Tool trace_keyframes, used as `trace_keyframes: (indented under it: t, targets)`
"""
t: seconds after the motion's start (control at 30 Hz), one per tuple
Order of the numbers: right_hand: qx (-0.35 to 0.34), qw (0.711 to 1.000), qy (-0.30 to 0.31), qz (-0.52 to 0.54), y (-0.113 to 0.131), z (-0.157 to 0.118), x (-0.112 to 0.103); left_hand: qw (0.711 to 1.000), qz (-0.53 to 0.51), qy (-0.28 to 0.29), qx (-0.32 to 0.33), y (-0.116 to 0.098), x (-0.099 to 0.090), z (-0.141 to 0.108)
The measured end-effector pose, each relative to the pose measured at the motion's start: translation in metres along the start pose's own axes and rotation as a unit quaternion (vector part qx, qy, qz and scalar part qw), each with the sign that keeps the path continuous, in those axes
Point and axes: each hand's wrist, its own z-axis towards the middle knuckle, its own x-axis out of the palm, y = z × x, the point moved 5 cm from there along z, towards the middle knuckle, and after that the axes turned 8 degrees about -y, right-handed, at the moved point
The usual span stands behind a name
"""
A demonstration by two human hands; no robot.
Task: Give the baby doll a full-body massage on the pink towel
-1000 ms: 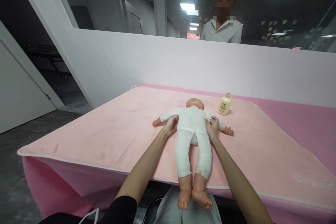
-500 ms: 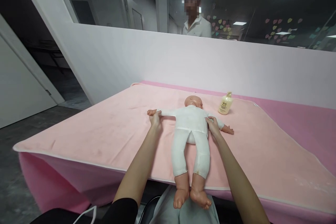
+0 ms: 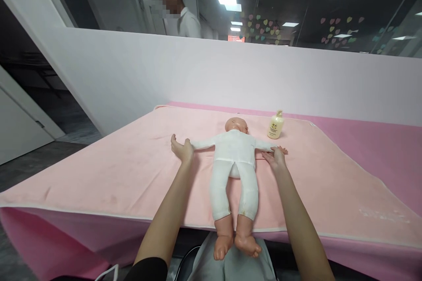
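A baby doll (image 3: 234, 153) in a white suit lies on a pink towel (image 3: 132, 158), its arms spread to both sides and its bare feet past the front edge. My left hand (image 3: 182, 149) is at the doll's arm on the left and covers that arm's end; its fingers are curved apart from the thumb, around the doll's hidden hand. On the right, my right hand (image 3: 276, 158) has its thumb and a finger at the doll's other wrist, and the doll's small hand shows beyond.
A pale yellow pump bottle (image 3: 274, 126) stands on the towel behind the doll's arm on the right. Behind the table rises a white wall (image 3: 211, 74) with a window above. A person (image 3: 189, 24) shows through the glass.
My left hand has moved outward to the end of the doll's arm. My right hand has slid from near its body to its wrist, and that arm is now straighter. The person has moved left.
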Motion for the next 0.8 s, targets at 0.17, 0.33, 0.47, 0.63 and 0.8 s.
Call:
trace_keyframes:
  t: [0.17,0.33,0.47,0.63,0.8]
  targets:
    - [-0.020,0.999,0.013,-0.036,-0.002,-0.009,0.003,0.979,-0.014,0.156,0.130,-0.022,0.015,-0.037]
    - [-0.036,0.971,0.125,-0.200,-0.018,-0.027,0.024,0.899,0.042,0.391,0.195,-0.028,0.030,-0.084]
    - [-0.139,0.950,0.150,-0.235,-0.020,-0.034,0.037,0.895,0.021,0.418,0.156,-0.020,0.029,-0.086]
    - [-0.227,0.943,0.168,-0.174,-0.019,-0.038,0.045,0.870,-0.036,0.481,0.102,-0.008,0.033,-0.090]
    - [-0.260,0.939,0.157,-0.164,-0.018,-0.041,0.047,0.870,-0.063,0.485,0.065,-0.001,0.039,-0.090]
